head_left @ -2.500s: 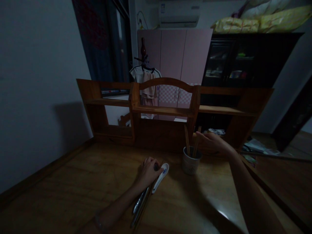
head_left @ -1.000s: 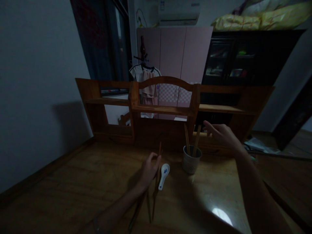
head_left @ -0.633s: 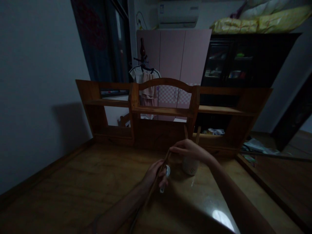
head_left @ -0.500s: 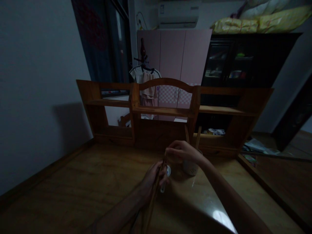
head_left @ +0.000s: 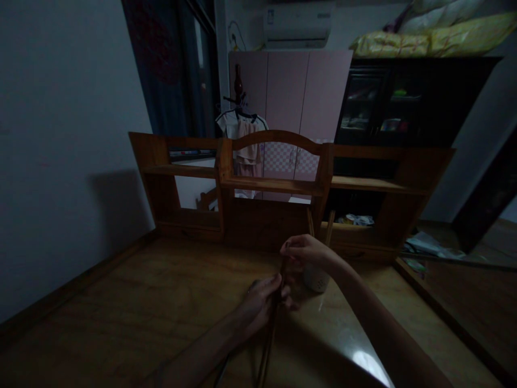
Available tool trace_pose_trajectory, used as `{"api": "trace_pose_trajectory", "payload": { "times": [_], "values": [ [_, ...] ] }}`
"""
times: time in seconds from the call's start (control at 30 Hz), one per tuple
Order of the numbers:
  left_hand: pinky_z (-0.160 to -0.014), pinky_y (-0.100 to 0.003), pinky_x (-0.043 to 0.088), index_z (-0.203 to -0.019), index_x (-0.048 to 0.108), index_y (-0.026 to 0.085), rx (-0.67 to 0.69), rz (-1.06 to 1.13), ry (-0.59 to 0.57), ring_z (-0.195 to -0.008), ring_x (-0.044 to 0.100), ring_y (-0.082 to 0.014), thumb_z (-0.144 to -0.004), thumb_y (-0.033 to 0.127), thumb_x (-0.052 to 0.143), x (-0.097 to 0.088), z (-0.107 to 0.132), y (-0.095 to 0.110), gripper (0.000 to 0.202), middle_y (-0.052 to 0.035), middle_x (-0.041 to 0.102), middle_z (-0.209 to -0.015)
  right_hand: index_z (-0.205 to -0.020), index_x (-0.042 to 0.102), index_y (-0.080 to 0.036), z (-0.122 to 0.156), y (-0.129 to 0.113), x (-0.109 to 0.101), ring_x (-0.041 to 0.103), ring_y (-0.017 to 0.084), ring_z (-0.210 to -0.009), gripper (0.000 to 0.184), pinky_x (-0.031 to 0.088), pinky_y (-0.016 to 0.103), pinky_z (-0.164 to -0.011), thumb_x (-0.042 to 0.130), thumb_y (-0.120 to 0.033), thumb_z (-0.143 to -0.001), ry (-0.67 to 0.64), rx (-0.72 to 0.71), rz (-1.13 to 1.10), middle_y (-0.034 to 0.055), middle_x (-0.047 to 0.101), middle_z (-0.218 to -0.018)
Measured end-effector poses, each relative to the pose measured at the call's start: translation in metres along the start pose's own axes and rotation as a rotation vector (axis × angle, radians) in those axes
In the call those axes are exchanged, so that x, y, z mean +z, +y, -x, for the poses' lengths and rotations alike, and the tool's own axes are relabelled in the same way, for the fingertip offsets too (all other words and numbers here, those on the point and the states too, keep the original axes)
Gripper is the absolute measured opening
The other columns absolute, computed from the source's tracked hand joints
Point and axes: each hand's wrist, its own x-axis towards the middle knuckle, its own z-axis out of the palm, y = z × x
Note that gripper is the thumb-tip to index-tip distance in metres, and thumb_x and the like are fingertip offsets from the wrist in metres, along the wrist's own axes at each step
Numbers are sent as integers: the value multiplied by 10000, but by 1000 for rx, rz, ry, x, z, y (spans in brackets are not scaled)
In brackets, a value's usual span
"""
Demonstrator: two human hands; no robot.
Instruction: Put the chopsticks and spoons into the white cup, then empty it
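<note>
Several thin wooden chopsticks (head_left: 268,345) slant up from the bottom edge through my left hand (head_left: 262,302), whose fingers are wrapped round them. My right hand (head_left: 305,250) is closed in a pinch at their upper end, just above the left. Behind my right wrist stands a pale, perforated holder (head_left: 316,278) with more chopsticks (head_left: 329,229) sticking out of it. A dark, thin utensil (head_left: 222,372) lies below my left forearm; its kind is unclear. The white spoon is mostly or wholly hidden by my left hand.
Both hands are over a wooden tabletop (head_left: 121,302) with a bright reflection at the lower right. A low wooden shelf unit (head_left: 274,186) runs along its back edge. A white wall (head_left: 72,161) rises on the left, and a raised edge (head_left: 440,307) borders the right.
My left hand and the chopsticks have shifted right, and the sticks stand steeper. My right hand moved slightly right. The white spoon, visible before beside the left fingers, is now covered.
</note>
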Motion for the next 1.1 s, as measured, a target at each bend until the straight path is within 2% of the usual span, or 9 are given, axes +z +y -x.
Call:
{"api": "trace_pose_trajectory", "payload": {
  "times": [0.1,0.27,0.43,0.57,0.67,0.8,0.9,1.1],
  "values": [
    [-814,-386,488,-999,608,95,-28,-50,-72,-646,574,-129,-928,331,543,-2,2,-8,255,-13,513,-751,-860,647,-130,11,-15,-16,423,79,-478,393,308,191,-442,707,-500,-739,83,-12,21,-25,510,-583],
    [-793,-311,464,-1060,647,88,-151,-336,-166,-779,635,-184,-897,332,579,1,6,-14,301,-70,607,-808,-872,632,-152,39,-45,-44,444,88,-496,399,297,195,-427,693,-527,-748,317,-84,66,-4,533,-635],
    [-825,-308,457,-1071,674,126,-163,-612,-184,-852,626,-194,-886,364,578,10,12,-6,316,-88,662,-879,-914,668,-157,68,-69,-59,494,98,-564,367,367,199,-471,678,-499,-781,408,-140,157,40,607,-767],
    [-803,-304,464,-1089,673,124,-120,-696,-206,-818,628,-184,-887,377,568,11,13,-1,340,-100,684,-884,-952,687,-181,83,-82,-55,512,111,-576,369,363,201,-461,671,-514,-793,396,-133,198,43,622,-778],
    [-802,-304,470,-1077,670,133,-67,-748,-179,-840,635,-189,-891,350,559,9,11,-5,307,-93,690,-886,-920,692,-195,88,-88,-48,482,104,-544,347,331,201,-444,653,-522,-813,350,-155,231,20,592,-709],
    [-772,-286,467,-985,685,156,102,-914,-43,-825,631,-184,-915,325,502,6,9,-14,260,-70,684,-872,-764,656,-172,90,-91,-38,407,86,-484,377,250,200,-414,625,-541,-835,262,-167,281,-18,476,-571],
    [-776,-276,460,-982,680,193,211,-1048,47,-847,622,-182,-929,320,470,6,11,-15,251,-52,676,-896,-783,664,-164,88,-91,-33,419,93,-494,387,254,200,-419,629,-547,-829,211,-156,329,-15,484,-576],
    [-690,-245,457,-1015,663,243,188,-1239,174,-848,609,-181,-928,359,475,10,19,-12,238,-26,669,-929,-858,683,-173,86,-87,-31,483,119,-566,367,320,206,-453,598,-530,-863,132,-194,390,9,556,-663]
  ]
}}
